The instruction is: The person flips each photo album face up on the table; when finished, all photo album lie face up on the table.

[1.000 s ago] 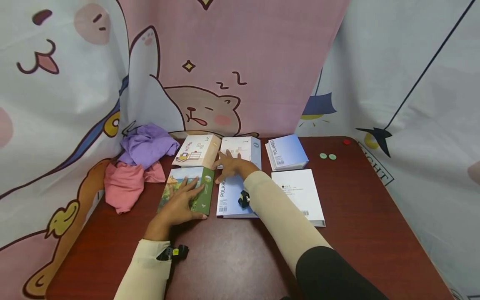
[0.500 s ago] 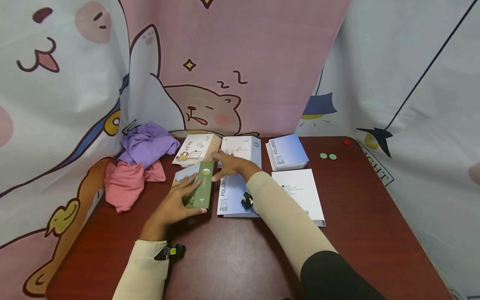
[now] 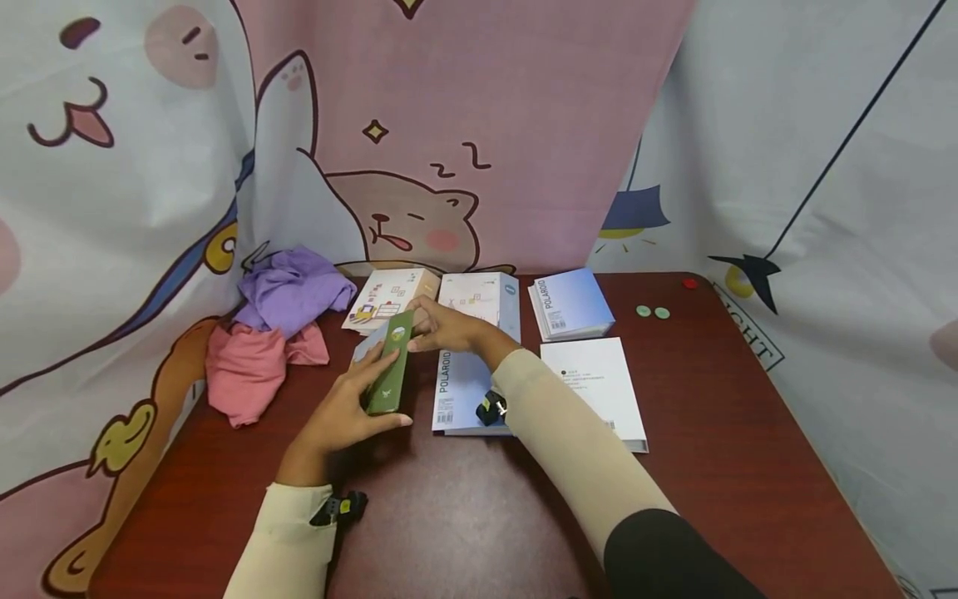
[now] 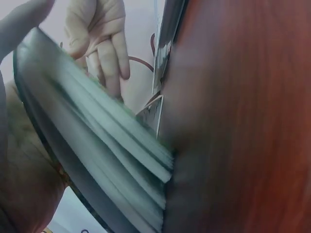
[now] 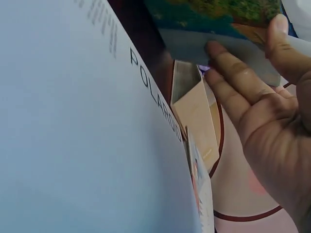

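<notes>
My left hand (image 3: 338,409) grips the green book (image 3: 389,373), tilted up just left of the blue POLAROID book (image 3: 462,391) on the table (image 3: 479,516); my right hand (image 3: 443,326) pinches its far end.

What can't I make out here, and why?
Head view: most of the picture cover on the green book, behind the left hand.
Head view: right edge of the nearer POLAROID album, largely behind the right sleeve.
Head view: print on the nearer white book, too small.
Left wrist view: contents of the pages, edge-on and blurred.
Right wrist view: part of that cover, beyond the top edge.
</notes>
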The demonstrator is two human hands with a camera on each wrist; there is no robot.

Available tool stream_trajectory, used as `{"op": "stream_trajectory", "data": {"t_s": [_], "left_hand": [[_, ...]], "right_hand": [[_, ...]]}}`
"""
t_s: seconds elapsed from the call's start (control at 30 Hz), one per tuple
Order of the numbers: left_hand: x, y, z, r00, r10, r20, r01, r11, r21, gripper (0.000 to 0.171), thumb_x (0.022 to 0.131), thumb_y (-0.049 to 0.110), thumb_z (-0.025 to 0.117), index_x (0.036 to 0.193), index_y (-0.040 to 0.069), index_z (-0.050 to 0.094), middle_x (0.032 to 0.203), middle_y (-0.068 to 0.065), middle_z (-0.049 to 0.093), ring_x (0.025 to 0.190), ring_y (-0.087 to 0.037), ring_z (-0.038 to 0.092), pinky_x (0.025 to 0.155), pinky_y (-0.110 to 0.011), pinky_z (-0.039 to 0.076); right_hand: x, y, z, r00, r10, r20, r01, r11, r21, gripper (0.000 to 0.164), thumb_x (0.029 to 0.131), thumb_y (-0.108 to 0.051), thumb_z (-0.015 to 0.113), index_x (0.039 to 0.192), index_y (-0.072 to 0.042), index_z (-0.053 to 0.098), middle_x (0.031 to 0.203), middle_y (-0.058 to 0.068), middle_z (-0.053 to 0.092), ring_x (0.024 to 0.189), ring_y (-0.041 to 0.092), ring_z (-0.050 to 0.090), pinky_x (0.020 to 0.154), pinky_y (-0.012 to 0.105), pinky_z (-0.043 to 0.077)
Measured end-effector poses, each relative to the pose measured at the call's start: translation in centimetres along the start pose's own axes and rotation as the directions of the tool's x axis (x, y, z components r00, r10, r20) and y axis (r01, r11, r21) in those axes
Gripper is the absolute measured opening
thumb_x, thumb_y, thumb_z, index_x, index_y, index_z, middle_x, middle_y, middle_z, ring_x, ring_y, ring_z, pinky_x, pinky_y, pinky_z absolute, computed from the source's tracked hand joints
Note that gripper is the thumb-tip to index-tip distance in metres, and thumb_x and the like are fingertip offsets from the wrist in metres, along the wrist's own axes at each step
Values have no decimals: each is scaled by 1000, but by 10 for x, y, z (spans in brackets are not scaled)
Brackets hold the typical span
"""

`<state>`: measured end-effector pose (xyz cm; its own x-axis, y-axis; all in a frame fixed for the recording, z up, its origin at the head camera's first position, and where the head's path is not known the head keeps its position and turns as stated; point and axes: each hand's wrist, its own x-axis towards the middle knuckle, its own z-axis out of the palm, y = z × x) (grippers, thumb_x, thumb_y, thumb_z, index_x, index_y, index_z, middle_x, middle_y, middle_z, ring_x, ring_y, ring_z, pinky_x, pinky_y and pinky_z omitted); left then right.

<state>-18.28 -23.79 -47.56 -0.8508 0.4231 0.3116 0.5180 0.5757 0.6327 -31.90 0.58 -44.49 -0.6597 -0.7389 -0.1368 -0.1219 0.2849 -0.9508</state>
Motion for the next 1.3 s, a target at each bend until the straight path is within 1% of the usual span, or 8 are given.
{"op": "stream_trajectory", "data": {"t_s": [0.13,0.37,0.6,0.8,0.9,0.97,1.17,1.3], "left_hand": [[0,6,1,999,16,-47,-15,1000,23,101,78,24,98,166,18,49,177,-27,32,155,-50,44,117,-60,49],[2,20,-2,989,40,-140,-48,997,-58,97,76,-1,91,164,12,52,176,-28,33,143,-44,55,103,-8,43],[0,22,-11,969,22,-246,-68,982,-179,96,73,-17,81,161,7,53,169,-29,45,136,-33,59,97,-8,48],[-2,17,-12,965,19,-263,-128,906,-403,99,73,-27,68,165,-2,42,146,-37,60,113,-12,67,86,-15,58],[-3,13,-15,966,17,-257,-133,887,-443,101,74,-29,66,167,-1,38,151,-38,55,121,-8,65,93,-15,56],[-5,10,-18,969,8,-245,-120,888,-445,103,76,-28,66,169,0,34,159,-38,48,128,-7,61,98,-14,54],[-17,4,-34,975,-59,-212,-8,954,-300,104,85,-16,76,173,9,29,174,-30,36,150,-1,42,114,-6,35],[-21,2,-44,978,-117,-171,83,977,-196,101,89,-8,83,173,16,33,171,-26,42,147,-21,50,109,-2,35]], "right_hand": [[-1,-1,4,999,-37,-14,38,997,63,63,106,-6,69,155,-13,31,155,25,63,138,36,68,116,40,54],[-3,-17,6,994,-96,-59,99,994,52,71,106,-6,70,163,-14,29,160,25,57,146,38,62,117,50,55],[-9,-33,11,988,-121,-101,105,984,-143,87,107,-17,71,177,-31,20,167,17,53,148,31,61,118,44,55],[-13,-27,22,988,-141,-63,132,983,-132,96,103,-5,73,177,-28,17,166,24,50,153,32,55,120,42,53],[-15,-21,28,988,-139,-68,128,982,-136,97,100,-4,76,176,-28,21,173,20,41,158,31,48,123,44,49],[-16,-17,32,989,-132,-71,119,980,-160,97,99,-4,77,176,-27,23,175,16,38,160,31,45,126,46,46],[-18,-7,37,994,-99,-55,83,967,-241,98,99,-6,79,176,-27,23,177,8,35,161,29,43,130,44,40],[-17,-4,37,995,-90,-49,71,948,-309,99,99,-7,80,176,-25,21,177,5,34,164,26,38,132,42,37]]}}
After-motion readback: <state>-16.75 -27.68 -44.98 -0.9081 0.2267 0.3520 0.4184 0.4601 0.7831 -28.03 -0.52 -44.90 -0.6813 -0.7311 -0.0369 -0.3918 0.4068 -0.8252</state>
